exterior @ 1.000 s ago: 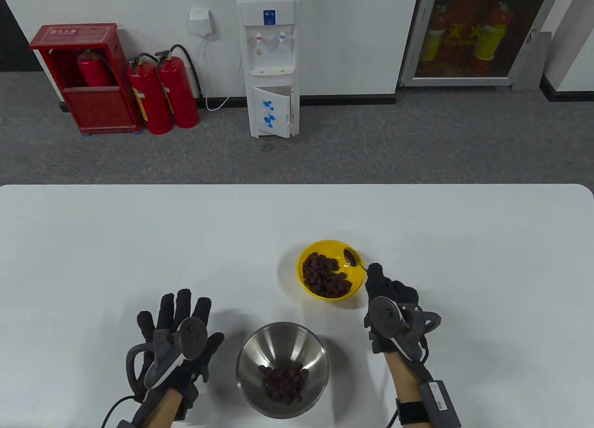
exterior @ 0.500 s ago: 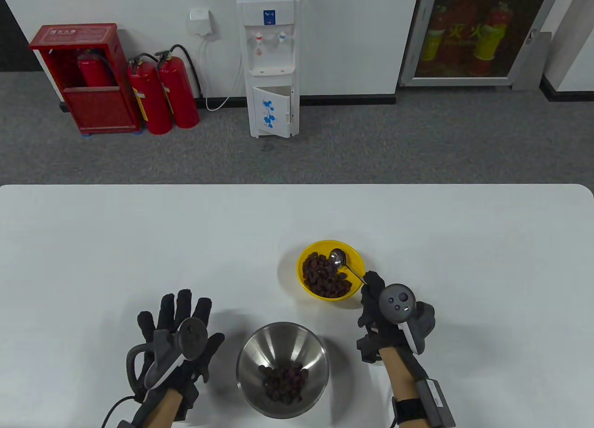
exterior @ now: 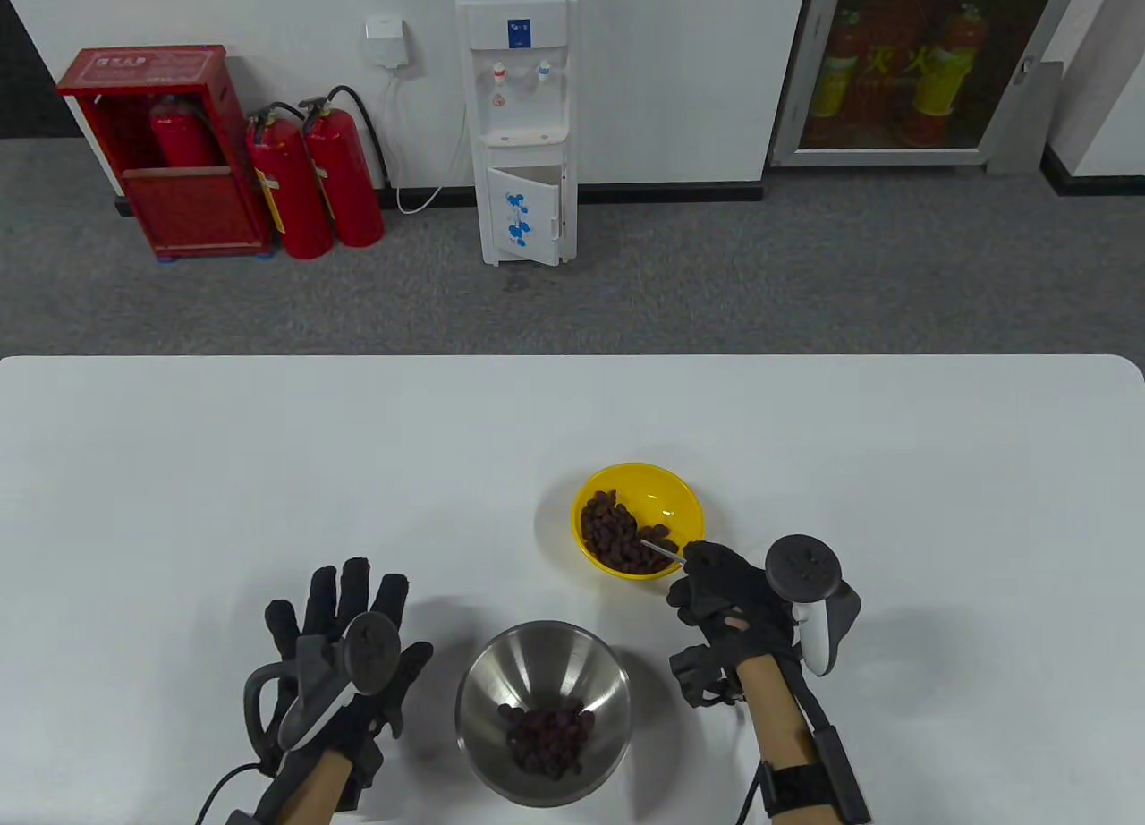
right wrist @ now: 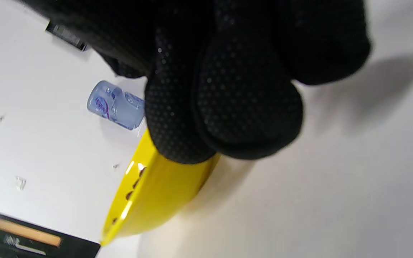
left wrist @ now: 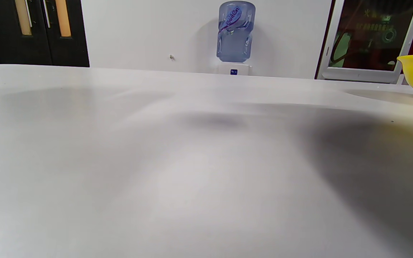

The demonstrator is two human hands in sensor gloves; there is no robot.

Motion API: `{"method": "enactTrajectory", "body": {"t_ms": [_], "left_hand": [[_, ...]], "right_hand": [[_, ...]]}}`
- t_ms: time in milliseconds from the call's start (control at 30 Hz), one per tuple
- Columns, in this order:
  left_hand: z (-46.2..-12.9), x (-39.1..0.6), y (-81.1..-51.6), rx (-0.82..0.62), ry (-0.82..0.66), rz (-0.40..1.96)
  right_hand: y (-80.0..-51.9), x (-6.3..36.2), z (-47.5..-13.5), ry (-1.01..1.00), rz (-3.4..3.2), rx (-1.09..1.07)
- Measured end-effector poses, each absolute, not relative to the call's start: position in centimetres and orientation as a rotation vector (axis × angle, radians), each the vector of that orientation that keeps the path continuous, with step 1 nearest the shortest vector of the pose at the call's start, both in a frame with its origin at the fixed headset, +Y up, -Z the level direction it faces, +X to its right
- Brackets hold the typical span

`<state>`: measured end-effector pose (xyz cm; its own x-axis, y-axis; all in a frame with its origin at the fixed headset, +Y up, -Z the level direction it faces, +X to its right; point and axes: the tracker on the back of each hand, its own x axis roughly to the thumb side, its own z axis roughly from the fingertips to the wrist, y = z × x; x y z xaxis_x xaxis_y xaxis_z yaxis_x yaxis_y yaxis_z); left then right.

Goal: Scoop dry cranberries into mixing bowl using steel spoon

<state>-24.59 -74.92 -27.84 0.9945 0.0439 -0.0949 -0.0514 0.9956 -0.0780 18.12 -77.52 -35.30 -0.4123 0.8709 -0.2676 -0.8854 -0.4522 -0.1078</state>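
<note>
The steel spoon (exterior: 660, 549) is pinched at its handle end by the fingertips of the right hand (exterior: 729, 592), and its shaft runs up and to the left from that hand, over the near rim of the yellow bowl (exterior: 682, 503). The spoon's head is buried among the dry cranberries (exterior: 613, 534), which are heaped on the left and near side of that bowl; the head itself cannot be made out. The mixing bowl (exterior: 543, 713), already holding a small pile of cranberries, stands nearer the bench (exterior: 268, 467) edge, below and to the left of the right hand, so the loaded spoon would have to be carried toward the person and leftward. The right hand is plainly the nearer one to both bowls. In the right wrist view its fingers (right wrist: 228, 89) are bunched tightly together just above the yellow rim. The left hand (exterior: 344, 646) is laid flat on the bench with fingers spread, left of the mixing bowl, holding nothing.
</note>
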Motion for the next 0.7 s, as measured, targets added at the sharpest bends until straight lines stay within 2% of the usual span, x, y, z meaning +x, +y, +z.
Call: {"method": "enactTrajectory", "body": {"t_ms": [367,700], "left_hand": [[-27.8,-24.5,-74.9,-0.079,0.091,0.046],[-27.8,-24.5,-74.9,-0.078,0.091,0.046]], "right_hand": [[-79.0,18.2,-34.9,0.125,1.851,-0.303],[-79.1,18.2,-34.8,0.116,1.827,-0.302]]}}
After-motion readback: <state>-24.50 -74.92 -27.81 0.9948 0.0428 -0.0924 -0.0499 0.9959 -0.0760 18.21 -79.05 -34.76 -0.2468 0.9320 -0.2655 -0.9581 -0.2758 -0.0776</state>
